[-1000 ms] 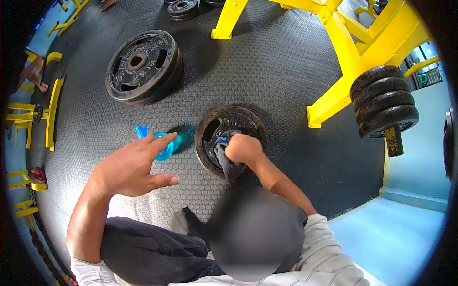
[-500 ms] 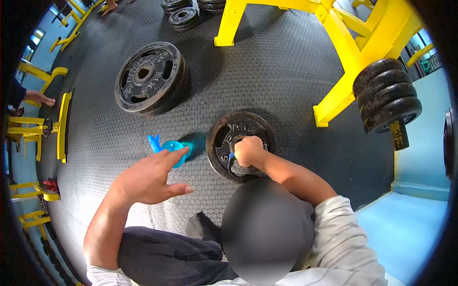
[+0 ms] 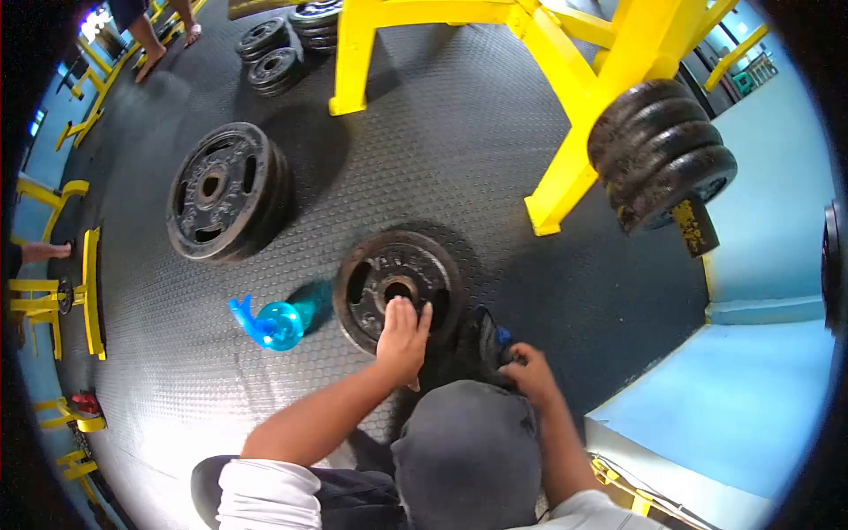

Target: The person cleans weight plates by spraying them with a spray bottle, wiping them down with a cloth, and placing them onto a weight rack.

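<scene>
My left hand (image 3: pixel 405 343) lies with its fingers stretched out on the near part of a round black weight plate (image 3: pixel 357 322), just below its centre hole. The plate lies flat on the floor. My right hand (image 3: pixel 530 375) is to the right of the plate, its fingers curled beside a dark item with a blue patch (image 3: pixel 481 343); whether that is a cloth or a shoe I cannot tell. What the right fingers pinch, if anything, is hidden. Left of the plate stands a translucent blue spray bottle (image 3: pixel 281 327), apart from both hands.
Larger stacked plates (image 3: pixel 199 225) lie at left. Smaller plates (image 3: pixel 274 69) are piled farther back. A yellow steel frame (image 3: pixel 565 168) carries several black plates (image 3: pixel 662 150) at right. A grey cap (image 3: pixel 468 450) covers the lower middle. Another person's feet (image 3: pixel 152 64) show at the far left.
My right hand has left the plate, where it held a grey cloth, and moved right. My left hand has come from above the spray bottle onto the plate. The view has shifted.
</scene>
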A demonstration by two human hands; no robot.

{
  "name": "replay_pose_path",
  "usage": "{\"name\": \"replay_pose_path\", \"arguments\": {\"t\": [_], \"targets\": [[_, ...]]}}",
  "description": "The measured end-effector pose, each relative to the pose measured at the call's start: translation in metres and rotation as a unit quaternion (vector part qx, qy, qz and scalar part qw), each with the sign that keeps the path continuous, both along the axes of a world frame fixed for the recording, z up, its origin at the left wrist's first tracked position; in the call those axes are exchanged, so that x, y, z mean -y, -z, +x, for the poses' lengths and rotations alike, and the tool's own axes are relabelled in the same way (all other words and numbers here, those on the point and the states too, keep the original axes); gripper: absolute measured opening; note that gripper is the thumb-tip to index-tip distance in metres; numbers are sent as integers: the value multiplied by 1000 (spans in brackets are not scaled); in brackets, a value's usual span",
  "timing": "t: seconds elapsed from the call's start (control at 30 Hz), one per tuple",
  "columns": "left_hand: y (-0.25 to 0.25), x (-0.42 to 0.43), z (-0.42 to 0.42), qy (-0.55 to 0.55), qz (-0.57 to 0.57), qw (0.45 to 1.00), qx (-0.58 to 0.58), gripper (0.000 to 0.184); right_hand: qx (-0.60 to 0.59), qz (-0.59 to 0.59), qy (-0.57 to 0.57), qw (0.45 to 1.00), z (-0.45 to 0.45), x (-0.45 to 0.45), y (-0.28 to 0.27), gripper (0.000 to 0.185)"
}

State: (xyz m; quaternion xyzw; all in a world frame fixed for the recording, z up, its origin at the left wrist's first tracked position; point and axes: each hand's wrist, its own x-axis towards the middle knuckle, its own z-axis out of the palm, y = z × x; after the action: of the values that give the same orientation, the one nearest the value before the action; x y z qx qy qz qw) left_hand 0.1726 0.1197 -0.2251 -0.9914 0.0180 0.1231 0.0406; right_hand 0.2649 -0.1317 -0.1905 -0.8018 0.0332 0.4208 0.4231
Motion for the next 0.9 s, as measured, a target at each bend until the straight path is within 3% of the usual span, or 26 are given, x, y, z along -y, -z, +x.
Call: {"name": "replay_pose_path", "arguments": {"t": [0.07,0.1,0.23,0.33,0.4,0.47,0.57,0.67,0.73,0.77,0.8,0.87,0.9], "targets": [[2,13,-4,-44,15,999,-16,140,-48,53,65,995,-26,9,6,19],[-28,6,4,-53,-50,992,-104,145,-90,118,122,981,-39,10,10,23],[-23,-19,13,4,-123,989,-85,138,-119,263,129,949,-43,-31,52,32],[-23,-17,14,8,-100,993,-55,131,-109,223,94,964,-29,-67,52,38],[-25,-18,19,11,-96,992,-87,130,-137,145,104,974,-24,-72,66,39],[-36,-12,23,7,-52,990,-128,128,-100,149,90,980,-34,-68,77,38],[-44,-11,25,16,-43,991,-125,122,-88,98,34,991,-30,-66,47,44],[-63,-20,29,27,-60,984,-166,113,-195,175,67,963,-31,-56,43,48],[-87,-30,33,33,-128,971,-200,109,-390,359,186,827,-34,-49,15,50],[-112,-31,41,24,-158,958,-236,112,-416,416,165,792,-42,-54,25,44],[-131,-37,49,19,-159,957,-242,112,-423,412,164,790,-40,-64,43,44],[-156,-55,58,-39,-370,868,-329,111,-363,482,39,797,-44,-82,77,43],[-158,-64,65,-69,-420,827,-367,110,-423,492,76,757,-35,-88,54,48]]}}
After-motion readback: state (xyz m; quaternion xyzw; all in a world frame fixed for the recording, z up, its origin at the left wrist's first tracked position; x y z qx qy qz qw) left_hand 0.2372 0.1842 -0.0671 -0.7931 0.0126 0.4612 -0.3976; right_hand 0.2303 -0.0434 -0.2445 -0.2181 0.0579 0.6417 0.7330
